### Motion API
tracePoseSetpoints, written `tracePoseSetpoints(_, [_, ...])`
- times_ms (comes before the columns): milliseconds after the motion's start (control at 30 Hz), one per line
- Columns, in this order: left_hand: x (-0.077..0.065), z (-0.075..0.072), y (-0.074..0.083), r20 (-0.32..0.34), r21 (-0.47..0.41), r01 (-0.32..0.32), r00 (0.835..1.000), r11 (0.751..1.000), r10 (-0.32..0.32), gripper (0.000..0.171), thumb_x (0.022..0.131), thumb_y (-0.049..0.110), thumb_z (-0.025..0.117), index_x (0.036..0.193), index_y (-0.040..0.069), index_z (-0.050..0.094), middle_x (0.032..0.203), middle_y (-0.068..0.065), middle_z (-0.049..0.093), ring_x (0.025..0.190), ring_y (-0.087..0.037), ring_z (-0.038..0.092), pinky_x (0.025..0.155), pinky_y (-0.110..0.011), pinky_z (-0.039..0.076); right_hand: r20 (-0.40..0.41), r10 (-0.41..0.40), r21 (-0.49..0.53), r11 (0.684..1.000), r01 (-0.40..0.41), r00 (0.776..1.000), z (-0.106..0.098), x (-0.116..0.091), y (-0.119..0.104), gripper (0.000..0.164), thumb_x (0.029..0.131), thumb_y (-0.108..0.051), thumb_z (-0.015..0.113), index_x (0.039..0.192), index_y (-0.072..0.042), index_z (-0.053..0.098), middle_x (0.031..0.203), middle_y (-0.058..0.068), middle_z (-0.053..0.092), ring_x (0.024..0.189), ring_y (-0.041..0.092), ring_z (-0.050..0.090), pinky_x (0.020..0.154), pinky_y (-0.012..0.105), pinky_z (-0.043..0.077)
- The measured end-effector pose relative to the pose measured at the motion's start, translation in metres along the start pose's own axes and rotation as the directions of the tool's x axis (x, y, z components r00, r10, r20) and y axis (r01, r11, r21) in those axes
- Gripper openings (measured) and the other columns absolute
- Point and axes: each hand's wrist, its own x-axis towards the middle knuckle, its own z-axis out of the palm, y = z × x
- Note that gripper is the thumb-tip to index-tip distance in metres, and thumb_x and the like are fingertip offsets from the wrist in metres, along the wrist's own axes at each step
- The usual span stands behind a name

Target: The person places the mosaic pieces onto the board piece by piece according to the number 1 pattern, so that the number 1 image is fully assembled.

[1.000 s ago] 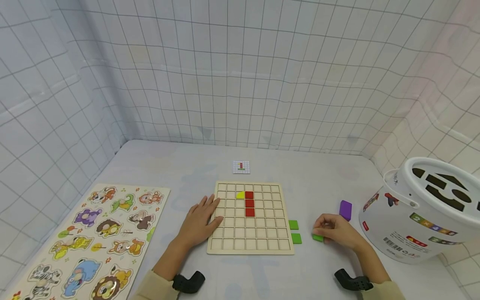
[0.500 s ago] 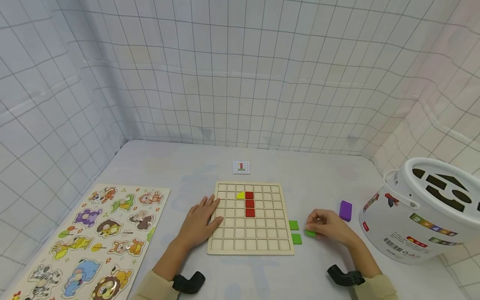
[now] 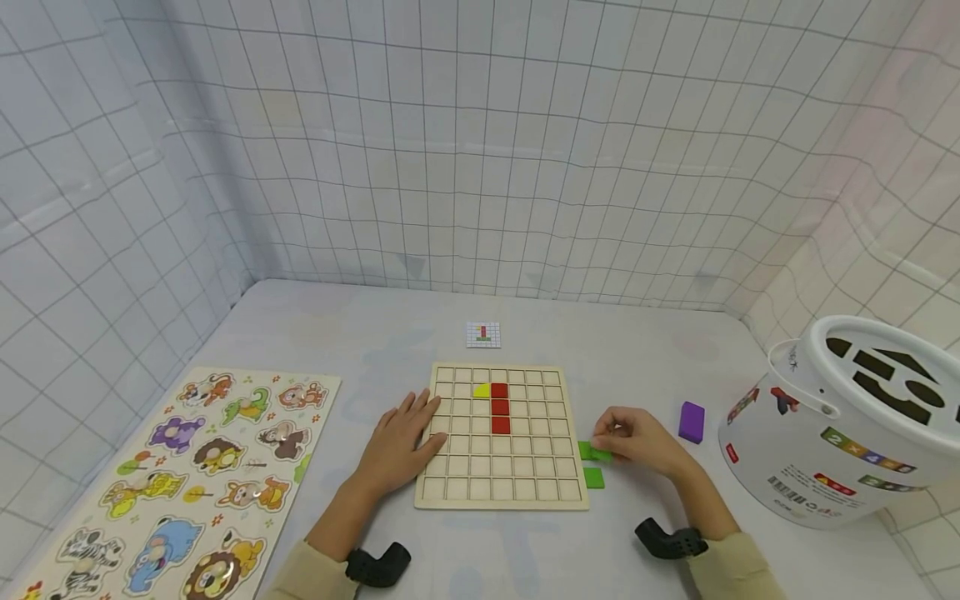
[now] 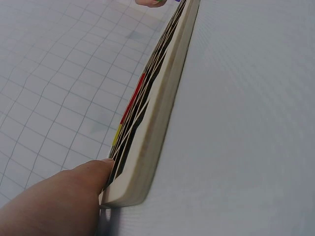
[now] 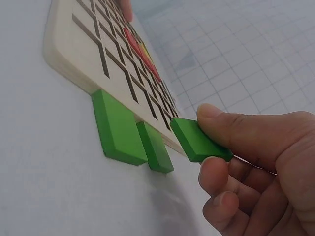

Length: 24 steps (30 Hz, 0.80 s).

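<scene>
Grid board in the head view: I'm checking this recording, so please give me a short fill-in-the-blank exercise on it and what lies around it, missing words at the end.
1. The right hand pinches a tile coloured ____.
2. The red tiles on the grid board number ____.
3. In the head view, the left hand touches the board's ____ edge.
4. The block between the right hand and the bucket is ____ in colour.

Missing words: green; three; left; purple.

Diffuse light; wrist views greyer, softer; faint shadow near green tiles (image 5: 118, 129).
</scene>
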Motion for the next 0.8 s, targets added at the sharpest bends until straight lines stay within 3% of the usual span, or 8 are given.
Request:
tracePoseSetpoints(400, [0.000, 0.000, 0.000, 0.000, 0.002, -0.001, 1.000, 1.000, 0.001, 0.061, 0.098, 0.033, 0.056, 0.148, 0.001, 0.041, 0.153, -0.020, 0.034, 0.143, -0.039, 0.023, 0.112, -0.059, 0.019, 0.062, -0.042, 0.039, 0.998, 0.039, 0.997, 0.016, 0.020, -0.014, 0.014, 0.089, -0.009, 0.072, 0.089, 0.002, 0.063, 0.075, 0.006, 0.057, 0.054, 0.010, 0.048, 0.049, 0.022, 0.042])
tracePoseSetpoints(800, [0.000, 0.000, 0.000, -0.009, 0.004, -0.010, 1.000, 1.000, 0.010, 0.061, 0.098, 0.032, 0.057, 0.148, 0.000, 0.041, 0.153, -0.021, 0.034, 0.143, -0.040, 0.025, 0.111, -0.059, 0.020, 0.088, -0.021, 0.043, 0.999, 0.017, 0.996, 0.033, 0.036, -0.023, 0.015, 0.089, -0.014, 0.073, 0.090, -0.002, 0.064, 0.078, 0.004, 0.059, 0.055, 0.011, 0.048, 0.050, 0.021, 0.041])
